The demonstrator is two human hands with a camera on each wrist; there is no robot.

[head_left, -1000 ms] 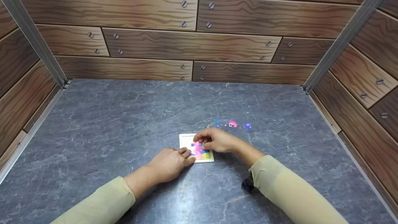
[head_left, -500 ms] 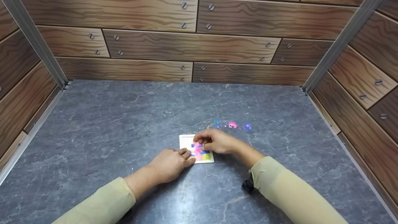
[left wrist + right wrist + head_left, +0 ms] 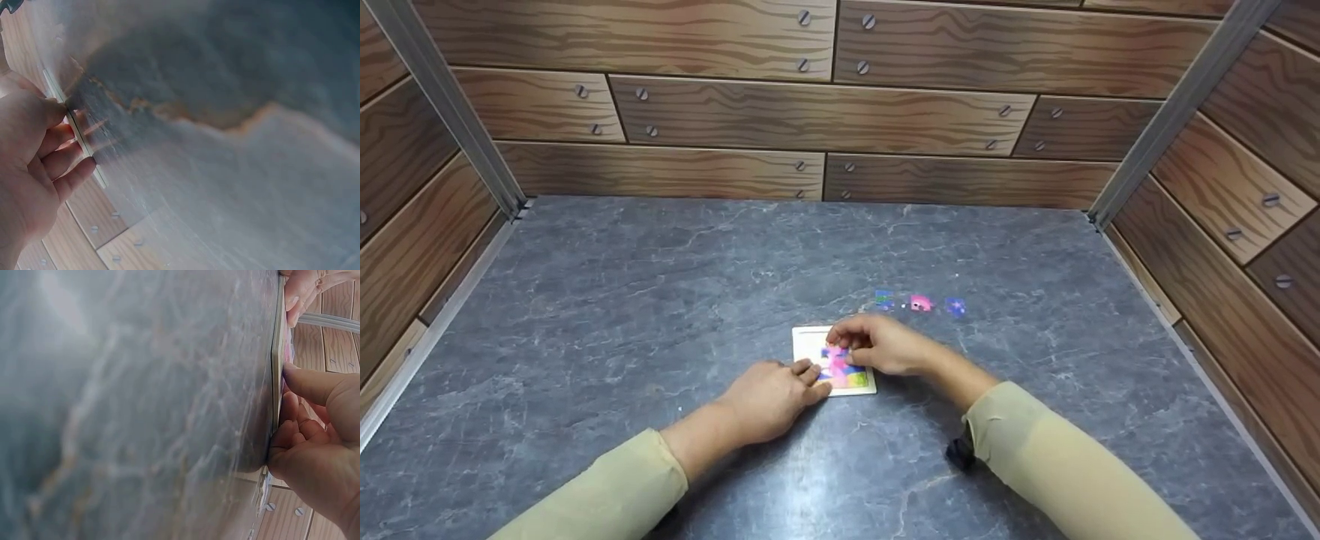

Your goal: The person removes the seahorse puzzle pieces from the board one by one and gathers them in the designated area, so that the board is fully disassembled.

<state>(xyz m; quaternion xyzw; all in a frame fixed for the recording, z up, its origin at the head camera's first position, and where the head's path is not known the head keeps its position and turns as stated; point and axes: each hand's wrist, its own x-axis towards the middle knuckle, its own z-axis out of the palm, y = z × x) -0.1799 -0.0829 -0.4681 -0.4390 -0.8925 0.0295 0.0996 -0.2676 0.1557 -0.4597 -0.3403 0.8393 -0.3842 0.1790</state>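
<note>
A small white-framed jigsaw puzzle board [image 3: 808, 339] lies flat on the table, with joined pink, blue and yellow pieces [image 3: 838, 373] on its lower right. My left hand [image 3: 769, 399] rests on the board's left side, fingers extended over it and thumb at the near edge. At the right side, the thumb and curled fingers of my right hand [image 3: 891, 346] pinch a pink-and-blue puzzle piece [image 3: 834, 351] down at the board; the fingers partly cover it. From the right wrist, the thumb [image 3: 306, 382] is seen pressing at the board's face, edge-on in this view.
Behind the right hand, three loose puzzle pieces lie in a row: a blue-green one [image 3: 883, 300], a pink one with an eye [image 3: 920, 303] and a blue one with a star [image 3: 955, 306]. Wood-patterned walls [image 3: 720, 116] enclose the grey marbled table [image 3: 660, 270].
Both hands keep their places on the board, and the loose pieces stay put. The whole head view shifts slightly downward.
</note>
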